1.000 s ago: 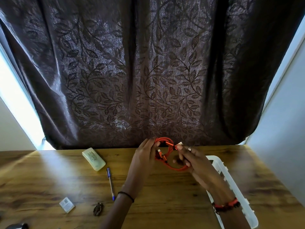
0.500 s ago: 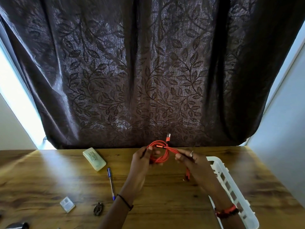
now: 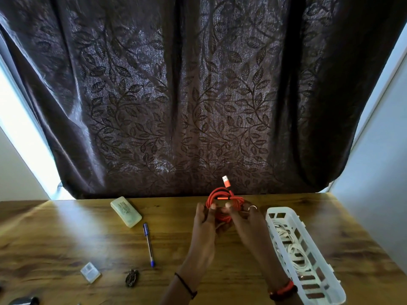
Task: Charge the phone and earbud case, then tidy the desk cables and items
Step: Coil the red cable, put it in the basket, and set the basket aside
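Both hands raised just above desk [image 3: 66, 238] near its far edge, clamped on coiled orange USB cable [image 3: 220, 195]. Left hand [image 3: 203, 219] pinching coil's left side w/ thumb and fingertips; right hand [image 3: 247, 219] closed on coil's right side, ring [image 3: 252, 207] on one finger. Loops bunched between the two grips, lower part hidden behind palms. One plug end [image 3: 226, 181] sticking up and away from the grip, white tip over orange collar, set against dark leaf-pattern curtain [image 3: 198, 95]. Just right of the grip: long white slotted plastic basket [image 3: 275, 211] on desk, white cables [image 3: 290, 247] piled inside. Left of the grip, apart from it: pale green rectangular case [image 3: 126, 211] lying flat near far edge; blue pen [image 3: 148, 244] nearer the wearer, between case and left wrist. Further left and nearer: small clear plastic box [image 3: 90, 272] and small dark metallic item [image 3: 132, 278], type unclear. Black band [image 3: 186, 286] on left wrist, red-and-black bracelet [image 3: 284, 290] on right. Phone and earbud case not identifiable w/ any certainty.
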{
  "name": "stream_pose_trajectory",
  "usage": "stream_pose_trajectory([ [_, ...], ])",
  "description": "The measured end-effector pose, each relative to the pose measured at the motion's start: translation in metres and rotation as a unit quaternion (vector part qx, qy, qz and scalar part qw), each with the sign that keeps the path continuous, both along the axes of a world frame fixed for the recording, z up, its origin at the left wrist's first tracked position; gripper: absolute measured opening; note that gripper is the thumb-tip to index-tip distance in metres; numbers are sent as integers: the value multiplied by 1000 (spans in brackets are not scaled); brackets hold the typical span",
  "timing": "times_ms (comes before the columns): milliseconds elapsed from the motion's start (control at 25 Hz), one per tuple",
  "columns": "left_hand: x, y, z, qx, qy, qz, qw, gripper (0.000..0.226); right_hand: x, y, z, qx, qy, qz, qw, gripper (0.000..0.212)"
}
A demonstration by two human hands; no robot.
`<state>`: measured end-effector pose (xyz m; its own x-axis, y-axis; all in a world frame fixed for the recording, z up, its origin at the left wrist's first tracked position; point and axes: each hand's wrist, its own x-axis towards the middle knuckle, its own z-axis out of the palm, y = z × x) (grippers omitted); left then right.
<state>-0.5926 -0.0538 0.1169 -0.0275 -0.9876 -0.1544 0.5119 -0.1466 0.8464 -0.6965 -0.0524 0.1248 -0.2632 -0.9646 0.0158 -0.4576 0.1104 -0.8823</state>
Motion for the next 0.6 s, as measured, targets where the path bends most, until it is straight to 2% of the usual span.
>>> stream_pose_trajectory([
  [200,-3,-5,-10,10,-68,-15,997,15,-2,2,5,-15,87,-14,996,21],
  [320,0,-10,-20,-14,-177,-28,984,14,-3,1,8,-22,116,-2,993,17],
  [440,5,-12,-29,-19,-264,-23,964,12,-3,1,9,-22,109,31,993,17],
  [520,7,-14,-31,-3,-271,-27,962,9,-5,2,10,-17,88,61,994,21],
  [600,8,-17,-31,17,-274,-43,961,16,-9,3,11,-5,46,92,995,21],
])
